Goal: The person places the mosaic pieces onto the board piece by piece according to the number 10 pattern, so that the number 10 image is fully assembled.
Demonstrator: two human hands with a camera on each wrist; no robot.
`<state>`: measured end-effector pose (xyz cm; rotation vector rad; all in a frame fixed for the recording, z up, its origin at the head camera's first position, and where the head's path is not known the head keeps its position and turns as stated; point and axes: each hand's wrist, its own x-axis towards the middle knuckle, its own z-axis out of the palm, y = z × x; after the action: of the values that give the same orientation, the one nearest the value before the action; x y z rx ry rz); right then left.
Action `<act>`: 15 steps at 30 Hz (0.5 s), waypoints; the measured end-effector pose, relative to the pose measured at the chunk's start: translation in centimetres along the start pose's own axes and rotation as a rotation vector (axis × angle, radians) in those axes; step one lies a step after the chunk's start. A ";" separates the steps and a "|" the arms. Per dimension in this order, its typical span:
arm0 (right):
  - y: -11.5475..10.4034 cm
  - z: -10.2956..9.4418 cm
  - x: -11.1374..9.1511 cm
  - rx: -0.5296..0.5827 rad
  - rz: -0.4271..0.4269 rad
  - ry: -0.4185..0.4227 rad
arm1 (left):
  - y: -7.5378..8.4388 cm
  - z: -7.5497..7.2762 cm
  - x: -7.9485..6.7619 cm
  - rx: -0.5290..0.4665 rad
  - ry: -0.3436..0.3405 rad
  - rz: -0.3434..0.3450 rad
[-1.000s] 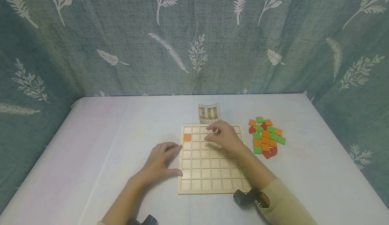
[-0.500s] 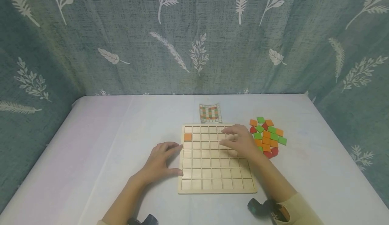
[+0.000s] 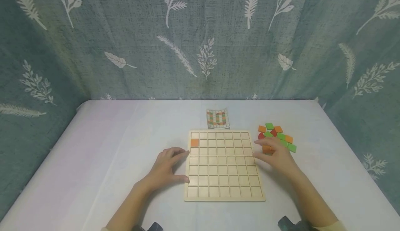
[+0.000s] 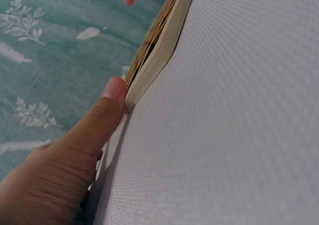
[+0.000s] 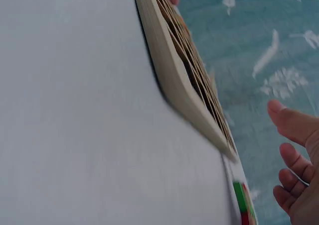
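Grey-green curtain (image 3: 131,78) printed with white leaves and sprigs hangs behind and at both sides of one table (image 3: 125,127) covered in white cloth. On it lies one square board (image 3: 222,170) of pale wood, its thin raised ridges marking seven rows of seven cells, forty-nine in all. One cell holds one flat, square orange tile (image 3: 194,143): second row from the far edge, leftmost column. One small card (image 3: 217,118) with a coloured grid sits just beyond the far edge. To the board's right is one pile of tiles (image 3: 281,136); at least five green, four orange and two red pieces show, the rest hidden. Two hands are present: the left hand (image 3: 166,167) touches the board's left edge, thumb and forefinger well apart; the right hand (image 3: 277,155), thumb and fingers apart around nothing, is before the pile, contact unclear.
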<state>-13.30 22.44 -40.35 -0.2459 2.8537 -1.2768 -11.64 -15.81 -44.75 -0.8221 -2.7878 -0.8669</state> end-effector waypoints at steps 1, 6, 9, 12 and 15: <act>0.3 -0.3 -0.2 -0.014 -0.009 0.007 | 0.0 0.0 0.0 0.000 -0.001 -0.001; 2.2 -1.4 -0.9 -0.062 -0.089 0.062 | 0.0 0.0 0.0 0.003 0.000 -0.001; 3.1 -1.6 -1.1 -0.122 -0.116 0.088 | 0.0 0.0 -0.1 0.002 0.003 -0.005; 3.6 -1.6 -1.1 -0.168 -0.126 0.085 | 0.0 0.0 -0.1 0.006 0.007 -0.003; 3.9 -1.6 -1.1 -0.195 -0.109 0.070 | 0.0 0.0 -0.1 0.008 0.005 0.001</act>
<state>-12.88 26.33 -42.25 -0.3700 3.0659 -1.0400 -11.61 -15.90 -44.76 -0.8180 -2.7844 -0.8559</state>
